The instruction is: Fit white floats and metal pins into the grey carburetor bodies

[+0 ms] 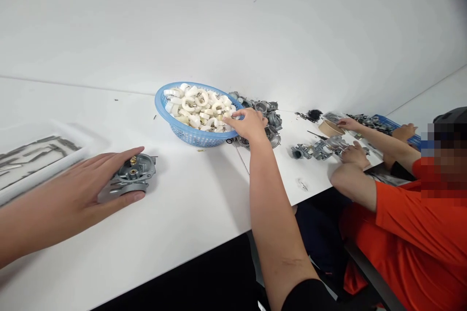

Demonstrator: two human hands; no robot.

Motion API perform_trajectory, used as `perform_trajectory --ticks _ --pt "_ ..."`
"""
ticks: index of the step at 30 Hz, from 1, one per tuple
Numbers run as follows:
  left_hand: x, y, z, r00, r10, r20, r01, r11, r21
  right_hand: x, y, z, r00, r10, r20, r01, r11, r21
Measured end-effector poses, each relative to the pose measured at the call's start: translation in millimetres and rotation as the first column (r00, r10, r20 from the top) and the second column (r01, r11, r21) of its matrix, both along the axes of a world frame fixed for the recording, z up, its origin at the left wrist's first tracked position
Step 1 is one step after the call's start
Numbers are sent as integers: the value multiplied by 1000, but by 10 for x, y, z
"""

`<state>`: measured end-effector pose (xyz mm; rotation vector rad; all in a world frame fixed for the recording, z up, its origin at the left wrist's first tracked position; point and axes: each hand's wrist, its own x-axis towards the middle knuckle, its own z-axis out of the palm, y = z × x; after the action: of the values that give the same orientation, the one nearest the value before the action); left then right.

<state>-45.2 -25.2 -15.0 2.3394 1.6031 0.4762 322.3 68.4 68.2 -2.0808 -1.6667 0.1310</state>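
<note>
My left hand (98,180) is wrapped around a grey metal carburetor (136,172) on the white table, thumb along its near side and fingers along its far side. The carburetor's open bowl side faces up, with brass parts showing inside. Farther off, my right hand (251,124) reaches over the right rim of a blue plastic basket (197,138). White ring-shaped carburetor floats (200,98) fill this basket in a heap. Between the thumb and curled fingers of my right hand is a white float at the heap's edge, partly hidden by the fingers.
Behind my right wrist lies a pile of grey carburetors (268,109). A white tray (69,155) with thin dark strips stands at left. On the right, a co-worker in an orange shirt (419,223) handles carburetors (321,149) in a row. Small black parts (314,115) lie near the wall.
</note>
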Motion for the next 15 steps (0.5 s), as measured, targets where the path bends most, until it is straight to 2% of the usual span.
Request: perform_trajectory --ticks 4,10,15 --pt "-43 26 13 1000 -4 -6 4 1000 -19 -35 55 46 1000 -23 -4 23 999 -50" --pt "-52 35 -47 1000 -27 4 27 998 62 -40 61 10 997 5 71 -4 1000 -20" --pt "-8 -7 -57 998 -18 54 13 996 90 -55 32 8 999 27 41 -28 1000 10"
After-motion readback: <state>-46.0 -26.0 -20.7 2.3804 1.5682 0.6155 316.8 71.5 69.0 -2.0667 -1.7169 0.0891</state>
